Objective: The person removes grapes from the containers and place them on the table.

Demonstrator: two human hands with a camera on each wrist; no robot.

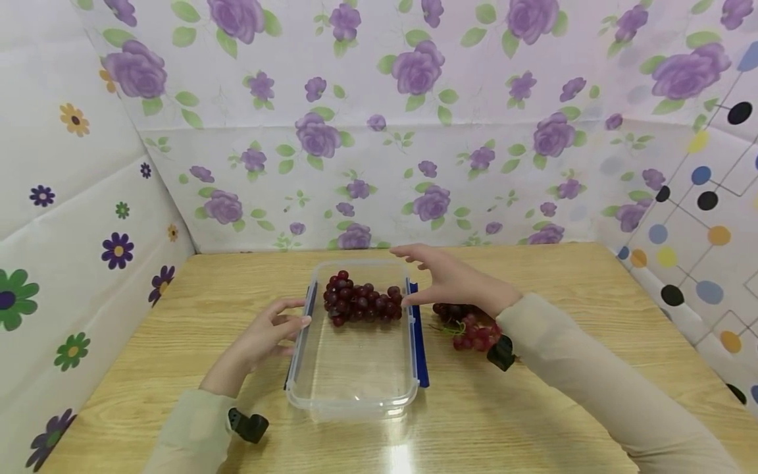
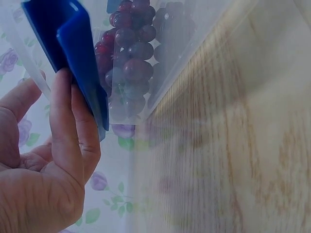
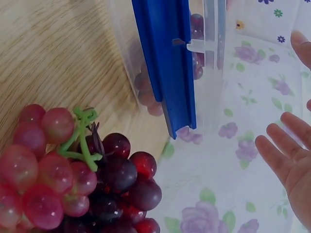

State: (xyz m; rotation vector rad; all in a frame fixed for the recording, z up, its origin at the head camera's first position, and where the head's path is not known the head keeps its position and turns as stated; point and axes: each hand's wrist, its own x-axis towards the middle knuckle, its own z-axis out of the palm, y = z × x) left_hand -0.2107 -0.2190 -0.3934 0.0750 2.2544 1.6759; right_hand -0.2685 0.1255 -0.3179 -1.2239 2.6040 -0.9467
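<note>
- Clear box [image 1: 355, 368] sits at centre frame on the tabletop [image 1: 562, 283], with a blue clasp [image 1: 418, 342] along each long side.
- One grape bunch [image 1: 362, 303] lies inside the box at its far end.
- A second grape bunch [image 1: 470, 329] lies on the tabletop just right of the box.
- Left hand [image 1: 269, 332], fingers relaxed, touches the left clasp and grips nothing.
- Right hand [image 1: 453, 280] hovers over the box's right edge, fingers spread and empty.
</note>
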